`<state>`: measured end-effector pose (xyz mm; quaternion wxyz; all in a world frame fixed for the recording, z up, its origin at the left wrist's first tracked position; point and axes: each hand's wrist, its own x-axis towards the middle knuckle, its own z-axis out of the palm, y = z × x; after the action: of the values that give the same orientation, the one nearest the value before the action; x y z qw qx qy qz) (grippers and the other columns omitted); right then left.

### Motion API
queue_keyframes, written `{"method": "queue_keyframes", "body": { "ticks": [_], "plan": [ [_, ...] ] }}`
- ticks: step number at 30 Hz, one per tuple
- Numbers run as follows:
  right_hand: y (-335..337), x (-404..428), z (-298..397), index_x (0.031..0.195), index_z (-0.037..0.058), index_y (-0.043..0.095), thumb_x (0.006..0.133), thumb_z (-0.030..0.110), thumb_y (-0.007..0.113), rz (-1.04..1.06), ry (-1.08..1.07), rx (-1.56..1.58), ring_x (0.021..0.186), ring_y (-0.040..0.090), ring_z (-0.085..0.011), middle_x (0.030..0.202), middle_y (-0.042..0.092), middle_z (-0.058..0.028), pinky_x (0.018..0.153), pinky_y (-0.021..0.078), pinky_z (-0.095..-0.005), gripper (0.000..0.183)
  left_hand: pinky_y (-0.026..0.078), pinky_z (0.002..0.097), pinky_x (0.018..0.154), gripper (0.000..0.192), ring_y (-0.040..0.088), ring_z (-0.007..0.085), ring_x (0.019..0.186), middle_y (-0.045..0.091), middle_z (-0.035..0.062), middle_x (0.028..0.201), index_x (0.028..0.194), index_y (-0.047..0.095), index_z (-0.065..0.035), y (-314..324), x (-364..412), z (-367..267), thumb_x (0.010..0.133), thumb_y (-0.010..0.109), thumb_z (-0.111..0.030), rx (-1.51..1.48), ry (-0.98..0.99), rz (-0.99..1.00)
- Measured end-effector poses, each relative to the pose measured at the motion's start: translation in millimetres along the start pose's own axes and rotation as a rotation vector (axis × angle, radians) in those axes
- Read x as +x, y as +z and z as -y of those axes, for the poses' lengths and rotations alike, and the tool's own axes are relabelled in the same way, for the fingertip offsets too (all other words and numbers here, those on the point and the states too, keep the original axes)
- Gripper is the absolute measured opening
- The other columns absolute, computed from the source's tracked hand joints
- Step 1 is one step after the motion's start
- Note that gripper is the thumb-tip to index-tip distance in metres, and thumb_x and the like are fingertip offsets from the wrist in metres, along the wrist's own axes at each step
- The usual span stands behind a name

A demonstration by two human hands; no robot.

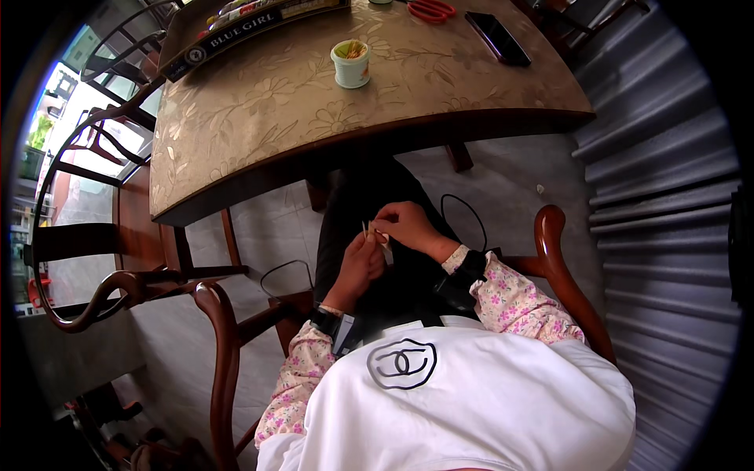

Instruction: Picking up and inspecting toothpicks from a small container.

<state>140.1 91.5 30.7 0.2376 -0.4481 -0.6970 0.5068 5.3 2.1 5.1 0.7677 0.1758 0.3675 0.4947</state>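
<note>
Over my lap, in dark trousers, my left hand (360, 265) is closed on a small pale item, with thin light sticks like toothpicks (366, 228) rising from its fingertips. My right hand (406, 225) meets it from the right, thumb and index finger pinched close to the top of the sticks. What exactly lies between the right fingertips is too small to tell. On the table ahead stands a white plastic cup (351, 66) of thin wooden toothpicks.
The table (265, 118) has a flowered cover. On it lie red-handled scissors (432, 10), a smartphone (498, 39) and a printed box tray (235, 36) with colourful rolled items. Chair arms (221, 353) flank me; a corrugated grey surface (660, 194) stands at right. Thin cables hang near my legs.
</note>
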Motion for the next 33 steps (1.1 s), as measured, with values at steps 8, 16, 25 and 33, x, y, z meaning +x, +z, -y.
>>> {"method": "queue_keyframes", "body": {
  "ticks": [8, 16, 25, 33],
  "plan": [
    [3, -5, 3, 0.081, 0.0008, 0.067, 0.076, 0.02, 0.067, -0.053, -0.002, -0.044, 0.062, 0.063, -0.0165, 0.07, 0.066, -0.01, 0.058, 0.0477, -0.026, 0.02, 0.02, 0.0184, 0.038, 0.024, 0.024, 0.0046, 0.042, 0.03, -0.0045, 0.057, 0.092, 0.048, -0.0086, -2, 1, 2, 0.1, 0.034, -0.027, -0.034, 0.016, -0.002],
    [3, -10, 3, 0.08, 0.0015, 0.065, 0.076, 0.011, 0.066, -0.122, -0.005, 0.086, 0.062, 0.062, -0.0128, 0.069, 0.065, -0.0065, 0.058, 0.0479, -0.0242, 0.01, 0.019, 0.0189, 0.037, 0.024, 0.023, 0.0048, 0.041, 0.029, -0.0045, 0.055, 0.089, 0.048, -0.0092, -2, 3, 2, 0.099, 0.035, -0.027, -0.051, 0.002, -0.002],
    [-78, 47, 111, 0.079, 0.0047, 0.063, 0.079, 0.005, 0.064, -0.615, -0.602, 0.111, 0.052, 0.051, -0.007, 0.062, 0.057, -0.0009, 0.049, 0.0412, -0.0231, 0.002, 0.019, 0.0189, 0.037, 0.024, 0.023, 0.0048, 0.041, 0.029, -0.0046, 0.055, 0.086, 0.047, -0.0112, 1, 2, 1, 0.099, 0.036, -0.028, -0.045, -0.013, -0.015],
    [-109, 135, 149, 0.081, 0.0063, 0.066, 0.077, 0.018, 0.069, -0.768, -0.683, -0.284, 0.055, 0.058, -0.0163, 0.069, 0.063, -0.0058, 0.052, 0.0464, -0.0284, 0.013, 0.02, 0.0189, 0.037, 0.024, 0.023, 0.0048, 0.042, 0.029, -0.0047, 0.056, 0.087, 0.047, -0.0114, -1, 2, 2, 0.099, 0.037, -0.029, -0.075, -0.004, -0.016]
  ]
}}
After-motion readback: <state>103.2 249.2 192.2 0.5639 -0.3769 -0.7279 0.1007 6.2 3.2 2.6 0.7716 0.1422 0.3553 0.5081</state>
